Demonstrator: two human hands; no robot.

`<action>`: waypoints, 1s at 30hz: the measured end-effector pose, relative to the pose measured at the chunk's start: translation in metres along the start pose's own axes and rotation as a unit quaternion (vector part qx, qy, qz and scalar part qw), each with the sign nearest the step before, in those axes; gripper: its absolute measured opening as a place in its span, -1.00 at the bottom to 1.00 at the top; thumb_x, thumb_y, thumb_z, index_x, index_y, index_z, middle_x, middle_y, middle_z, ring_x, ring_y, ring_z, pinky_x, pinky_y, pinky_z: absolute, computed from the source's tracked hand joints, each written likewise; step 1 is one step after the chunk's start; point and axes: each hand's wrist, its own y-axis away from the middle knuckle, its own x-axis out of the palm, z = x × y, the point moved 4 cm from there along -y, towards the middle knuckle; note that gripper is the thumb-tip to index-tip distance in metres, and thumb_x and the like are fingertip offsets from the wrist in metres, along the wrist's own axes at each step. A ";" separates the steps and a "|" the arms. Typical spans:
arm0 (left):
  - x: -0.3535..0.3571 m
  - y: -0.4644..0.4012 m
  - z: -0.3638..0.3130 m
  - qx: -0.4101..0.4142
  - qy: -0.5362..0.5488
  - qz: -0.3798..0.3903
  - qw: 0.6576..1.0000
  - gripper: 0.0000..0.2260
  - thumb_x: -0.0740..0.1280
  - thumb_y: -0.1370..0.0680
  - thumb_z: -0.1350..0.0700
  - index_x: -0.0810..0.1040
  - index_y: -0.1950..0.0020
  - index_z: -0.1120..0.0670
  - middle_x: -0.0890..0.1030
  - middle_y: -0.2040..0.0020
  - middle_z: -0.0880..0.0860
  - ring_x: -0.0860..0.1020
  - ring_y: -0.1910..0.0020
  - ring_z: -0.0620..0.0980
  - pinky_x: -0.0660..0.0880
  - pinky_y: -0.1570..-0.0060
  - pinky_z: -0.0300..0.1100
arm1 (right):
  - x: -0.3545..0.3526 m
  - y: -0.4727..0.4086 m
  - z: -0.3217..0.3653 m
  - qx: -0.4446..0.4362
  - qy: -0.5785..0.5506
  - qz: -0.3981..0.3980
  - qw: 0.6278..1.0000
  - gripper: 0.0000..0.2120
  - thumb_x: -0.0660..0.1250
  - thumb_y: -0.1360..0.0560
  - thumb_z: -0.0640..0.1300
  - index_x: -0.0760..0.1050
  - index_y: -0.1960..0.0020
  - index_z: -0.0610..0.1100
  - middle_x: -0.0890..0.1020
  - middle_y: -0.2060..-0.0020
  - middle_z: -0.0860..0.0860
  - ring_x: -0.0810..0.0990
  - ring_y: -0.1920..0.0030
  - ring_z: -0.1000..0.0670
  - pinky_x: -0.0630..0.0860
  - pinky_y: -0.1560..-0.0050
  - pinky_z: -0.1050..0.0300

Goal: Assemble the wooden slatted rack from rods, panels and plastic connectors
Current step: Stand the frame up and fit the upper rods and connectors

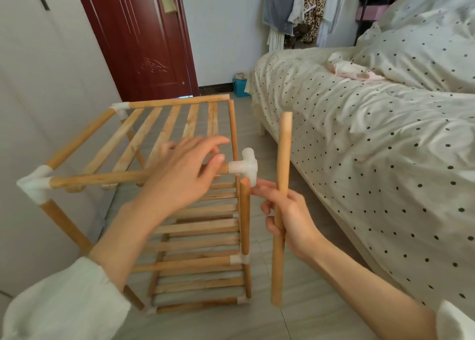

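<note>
One loose rod (281,208) stands upright, grasped in the right hand (288,218), while the left hand (185,175), fingers released, rests on the rack (159,139) near one white connector (244,168).

The rack (164,133) is showing pale, matt wood with visible grain in its rods and slats, and its connector (244,168) is appearing as white, smooth, slightly translucent plastic. The loose rod (281,206) is presenting the same smooth, unvarnished wood. The door (138,38) is displaying glossy dark red wood, the bedding (359,139) is showing soft, dotted cream cloth, and the floor (308,314) is appearing as smooth, lightly glossy tile.
</note>
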 end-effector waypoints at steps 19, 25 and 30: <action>0.005 -0.013 -0.028 0.068 -0.006 0.098 0.993 -0.84 0.00 -0.55 -0.19 0.35 0.04 -0.25 0.47 0.41 -0.10 0.35 0.51 -0.25 0.19 0.32 -0.24 | 0.017 -0.002 -0.017 -0.037 -0.040 0.005 0.999 -0.74 0.35 -0.50 -0.21 0.52 -0.04 -0.42 0.32 0.59 0.03 0.26 0.61 0.15 0.23 0.59 0.34; 0.008 -0.017 -0.024 0.054 0.027 0.087 0.994 -0.81 0.00 -0.58 -0.24 0.37 0.05 -0.26 0.54 0.32 -0.09 0.38 0.45 -0.22 0.22 0.32 -0.23 | 0.022 -0.002 -0.022 -0.029 -0.049 0.016 0.998 -0.81 0.37 -0.49 -0.20 0.56 -0.01 -0.32 0.32 0.60 0.06 0.25 0.62 0.15 0.22 0.60 0.33; 0.008 -0.018 -0.024 0.048 0.025 0.099 0.994 -0.84 0.02 -0.57 -0.19 0.37 0.05 -0.26 0.49 0.39 -0.11 0.36 0.47 -0.21 0.21 0.34 -0.27 | 0.028 -0.009 -0.026 -0.021 -0.063 0.022 0.998 -0.83 0.38 -0.48 -0.18 0.55 0.00 -0.28 0.32 0.61 0.07 0.24 0.62 0.14 0.20 0.61 0.31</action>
